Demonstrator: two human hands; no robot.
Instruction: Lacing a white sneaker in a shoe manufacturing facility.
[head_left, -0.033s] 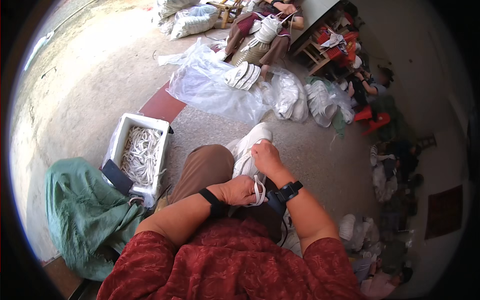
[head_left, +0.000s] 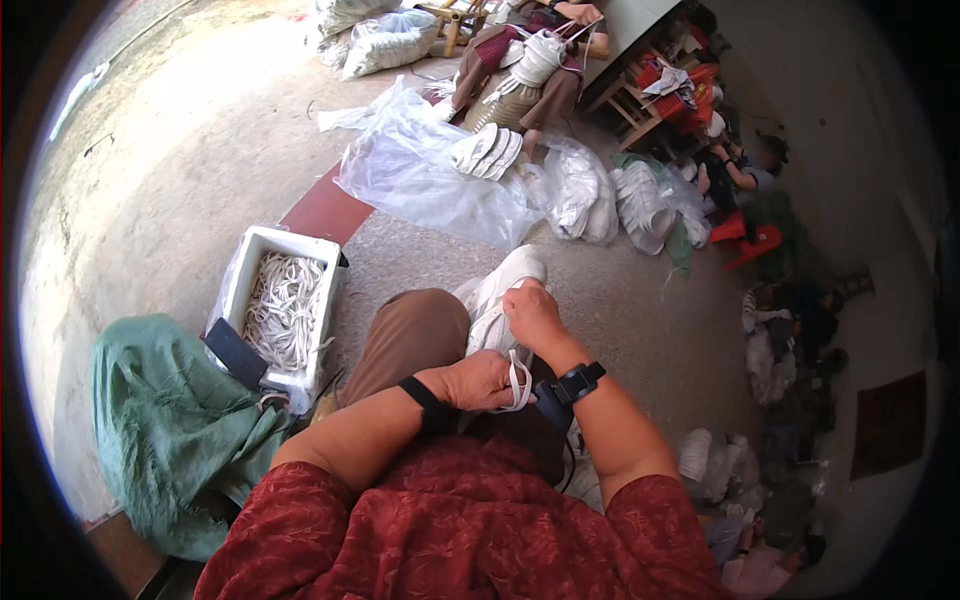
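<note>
Head view, starting at the body: below the red shirt front (head_left: 460, 520), both hands are closed and at work over the lap. The left hand (head_left: 475, 382) is gripping a white lace (head_left: 522, 390), which stands out in a loop beside its fingers. Just ahead, the right hand (head_left: 534, 315) is curled in against a white shoe (head_left: 520, 265); its fingertips are hidden, so I cannot tell whether they pinch lace or upper. The shoe lies just right of the brown-trousered left knee (head_left: 420, 330), toe pointing away.

Lacing looks under way on this shoe rather than finished: the loop at the left hand is loose, and no tied bow shows. How many holes are already threaded is covered by the hands.

To the left, beyond a heap of green cloth (head_left: 160, 420), a white foam box (head_left: 292, 240) holds a tangle of loose laces (head_left: 285, 315), so plenty of lace seems left to use.

Farther off, a clear plastic sheet (head_left: 420, 180) lies on the floor with a stack of white shoe pieces (head_left: 485, 152) on it, apparently awaiting handling. Clear bags (head_left: 580, 190) of similar pieces stand beside it. Farthest, a co-worker's hand (head_left: 578, 14) draws up laces above another white shoe (head_left: 540, 60).
</note>
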